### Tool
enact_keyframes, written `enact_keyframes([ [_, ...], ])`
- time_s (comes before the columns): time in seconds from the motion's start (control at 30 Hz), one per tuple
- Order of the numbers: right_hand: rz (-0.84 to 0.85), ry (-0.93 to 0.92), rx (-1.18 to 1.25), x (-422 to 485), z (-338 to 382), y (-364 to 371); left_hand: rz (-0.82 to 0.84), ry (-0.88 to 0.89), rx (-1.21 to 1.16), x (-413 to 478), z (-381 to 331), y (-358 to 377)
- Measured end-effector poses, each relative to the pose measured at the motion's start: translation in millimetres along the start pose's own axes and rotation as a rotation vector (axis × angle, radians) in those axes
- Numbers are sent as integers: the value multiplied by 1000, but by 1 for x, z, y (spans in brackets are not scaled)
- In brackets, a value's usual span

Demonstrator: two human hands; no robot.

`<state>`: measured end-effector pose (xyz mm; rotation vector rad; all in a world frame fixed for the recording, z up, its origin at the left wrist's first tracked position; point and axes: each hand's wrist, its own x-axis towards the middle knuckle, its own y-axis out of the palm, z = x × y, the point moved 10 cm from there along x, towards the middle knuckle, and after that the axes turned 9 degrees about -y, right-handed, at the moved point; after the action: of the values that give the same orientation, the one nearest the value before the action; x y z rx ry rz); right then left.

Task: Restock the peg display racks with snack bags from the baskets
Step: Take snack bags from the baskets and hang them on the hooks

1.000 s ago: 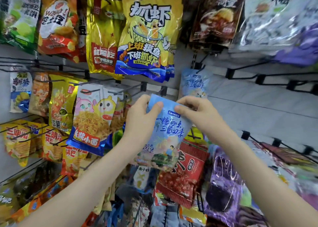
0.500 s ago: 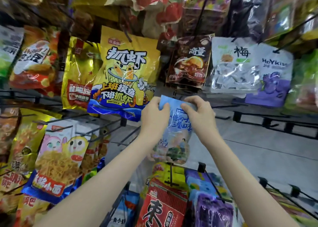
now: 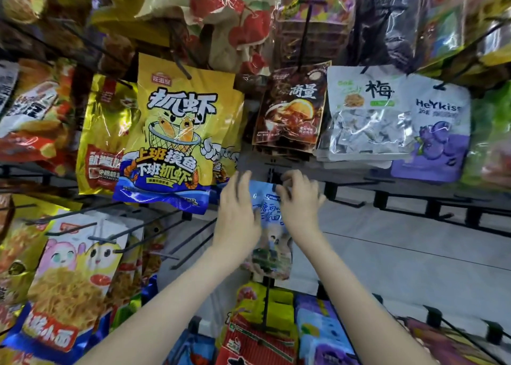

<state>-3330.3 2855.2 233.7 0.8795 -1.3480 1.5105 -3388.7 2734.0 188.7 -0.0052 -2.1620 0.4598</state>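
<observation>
The purple blueberry bag (image 3: 438,132) is showing "HeYkis"; the yellow bag (image 3: 177,132) is reading "抓虾", the white bag (image 3: 367,116) "梅".

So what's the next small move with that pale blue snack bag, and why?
Probably slide the pale blue plastic snack bag onto the black wire peg, then release. The right hand pinches its top edge at the peg; the left hand, fingers straight, is beside it. Blur hides whether the hole is threaded.

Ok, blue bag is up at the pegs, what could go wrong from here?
The right hand hides the top of the blue bag, so I can't tell whether its hole is on a peg; released early, it may drop. The left hand sits just below the yellow shrimp bag and could knock it.
</observation>
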Motion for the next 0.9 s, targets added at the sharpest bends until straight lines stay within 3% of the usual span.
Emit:
enact_keyframes([
  [0.1,-115,-320,-336,-9,14,3,194,122,286,1,9,45],
  [0.17,-30,-418,-453,-18,4,21,283,136,380,8,19,65],
  [0.33,306,-352,-569,-30,-42,67,410,149,488,19,31,95],
  [0.57,496,-297,-335,-50,-19,59,380,148,423,0,25,74],
  [0.73,405,-243,-21,-100,45,25,274,142,109,-67,26,3],
  [0.9,426,-285,180,-197,148,12,283,13,13,-182,86,-83],
])
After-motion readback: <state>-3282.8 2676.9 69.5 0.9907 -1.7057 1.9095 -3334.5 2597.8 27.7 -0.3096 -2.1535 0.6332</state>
